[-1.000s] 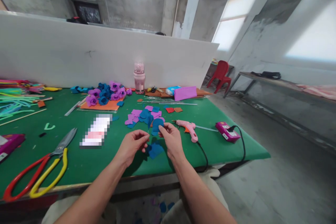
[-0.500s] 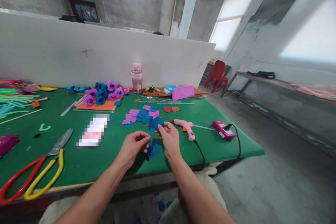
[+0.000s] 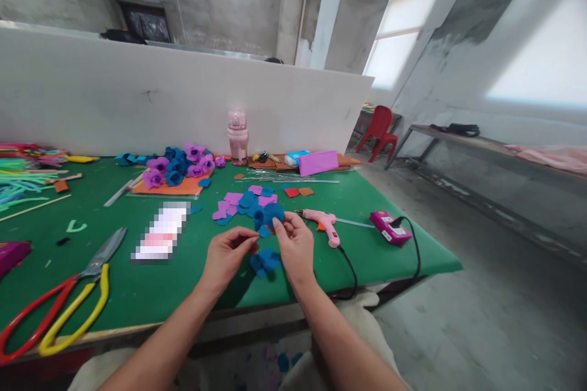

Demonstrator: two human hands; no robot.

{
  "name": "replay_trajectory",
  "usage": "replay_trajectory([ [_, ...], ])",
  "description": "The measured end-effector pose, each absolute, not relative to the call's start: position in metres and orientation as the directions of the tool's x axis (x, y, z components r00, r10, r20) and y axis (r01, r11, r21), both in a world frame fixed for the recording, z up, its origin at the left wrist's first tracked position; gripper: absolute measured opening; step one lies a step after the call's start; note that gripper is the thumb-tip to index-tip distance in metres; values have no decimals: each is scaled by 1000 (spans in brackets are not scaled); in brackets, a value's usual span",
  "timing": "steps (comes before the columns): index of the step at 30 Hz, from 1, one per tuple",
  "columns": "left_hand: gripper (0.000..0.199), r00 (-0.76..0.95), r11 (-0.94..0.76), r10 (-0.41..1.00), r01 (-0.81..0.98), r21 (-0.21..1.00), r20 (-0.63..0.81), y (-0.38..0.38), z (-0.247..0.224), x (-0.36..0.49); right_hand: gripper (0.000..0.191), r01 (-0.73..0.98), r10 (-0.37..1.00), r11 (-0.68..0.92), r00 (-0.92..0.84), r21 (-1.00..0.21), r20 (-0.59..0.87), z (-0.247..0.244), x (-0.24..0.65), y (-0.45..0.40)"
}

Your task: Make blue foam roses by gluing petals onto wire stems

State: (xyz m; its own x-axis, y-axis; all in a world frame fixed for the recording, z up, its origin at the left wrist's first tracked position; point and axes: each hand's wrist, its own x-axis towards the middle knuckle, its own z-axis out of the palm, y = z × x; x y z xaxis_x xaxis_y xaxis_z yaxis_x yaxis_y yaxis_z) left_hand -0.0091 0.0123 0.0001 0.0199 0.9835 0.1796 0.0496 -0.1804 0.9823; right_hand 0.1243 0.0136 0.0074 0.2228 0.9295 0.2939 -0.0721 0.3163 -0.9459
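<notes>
Between thumb and fingers, my right hand point(image 3: 296, 247) holds a blue paper flower piece point(image 3: 270, 214) above the table. My left hand point(image 3: 229, 256) is just left of it, thumb and fingertips pressed together; whatever they pinch is too small to make out. Below and between the hands lie loose blue pieces point(image 3: 266, 261). Beyond them is a scatter of purple petals point(image 3: 233, 198) and blue ones. A pink glue gun point(image 3: 323, 222) rests right of my right hand. Finished purple and blue flowers point(image 3: 177, 165) sit on orange sheets further back.
Large scissors point(image 3: 94, 269) with red and yellow handles lie at the left on the green table point(image 3: 151, 293). A magenta power box point(image 3: 389, 228) with a black cord is at the right. A pink bottle point(image 3: 238, 137) stands before the white board point(image 3: 183, 91).
The blue piece in my right hand has turned and shows a curled part on its left. My left hand has shifted slightly left, leaving more of the blue pieces below visible.
</notes>
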Motion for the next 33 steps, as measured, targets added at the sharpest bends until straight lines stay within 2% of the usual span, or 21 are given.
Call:
replay_trajectory([
  [6,4,-26,-266,963,95,959,269,9,-1,-8,15,-29,905,384,210,-923,370,11,124,7],
  [9,6,-42,-256,965,92,962,260,8,1,-7,16,-48,911,378,194,-924,363,12,124,5],
  [13,10,-55,-161,985,71,984,165,7,6,-6,18,-127,945,299,179,-946,275,7,123,9],
  [20,14,35,-89,995,4,996,89,5,7,-1,19,-308,976,159,194,-938,101,-2,119,18],
  [27,12,88,-67,994,44,997,63,6,3,0,20,-319,977,174,172,-932,124,3,117,16],
  [33,11,100,-92,991,68,993,85,8,3,-1,19,-248,972,215,146,-945,182,8,118,12],
])
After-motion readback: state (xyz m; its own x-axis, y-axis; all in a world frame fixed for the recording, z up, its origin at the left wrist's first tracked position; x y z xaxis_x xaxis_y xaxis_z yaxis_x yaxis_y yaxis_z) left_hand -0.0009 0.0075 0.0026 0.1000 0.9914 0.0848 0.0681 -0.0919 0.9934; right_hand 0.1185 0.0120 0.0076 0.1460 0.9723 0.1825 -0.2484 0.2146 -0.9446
